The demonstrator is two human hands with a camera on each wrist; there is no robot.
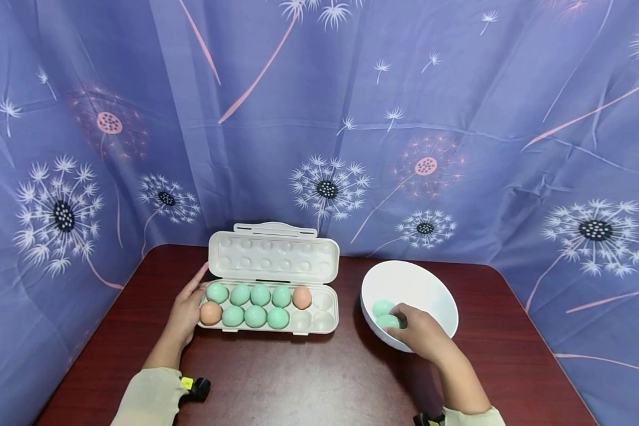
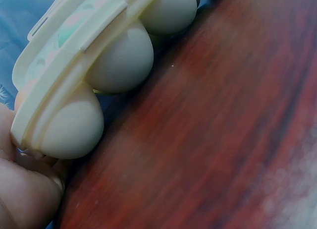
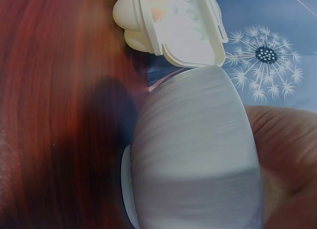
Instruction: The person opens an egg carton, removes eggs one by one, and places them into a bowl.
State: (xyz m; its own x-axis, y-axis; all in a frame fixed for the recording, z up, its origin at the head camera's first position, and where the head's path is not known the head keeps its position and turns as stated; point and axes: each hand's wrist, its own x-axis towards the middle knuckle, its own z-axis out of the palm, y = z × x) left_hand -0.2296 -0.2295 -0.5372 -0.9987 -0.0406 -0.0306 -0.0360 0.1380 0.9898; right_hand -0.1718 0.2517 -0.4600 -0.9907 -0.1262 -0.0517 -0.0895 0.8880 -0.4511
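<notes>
A cream egg carton (image 1: 319,326) lies with its lid (image 1: 274,260) raised at the back of the table. It holds several green eggs (image 1: 255,316) and two brown eggs, one at the front left (image 1: 210,313) and one in the back row (image 1: 301,297). Three cups at its right end are bare. My left hand (image 1: 183,313) rests against the carton's left end, index finger stretched toward the lid. Inside the white bowl (image 1: 426,284), my right hand (image 1: 420,331) pinches a green egg (image 1: 387,321). Another green egg (image 1: 382,307) lies behind it. In the right wrist view, the bowl's wall (image 3: 193,149) hides my fingertips.
The dark red wooden table (image 1: 298,378) meets a blue dandelion-patterned cloth (image 1: 351,148) at the back and sides. Bowl and carton stand apart, the bowl on the right. The bowl's high rim surrounds my right fingers.
</notes>
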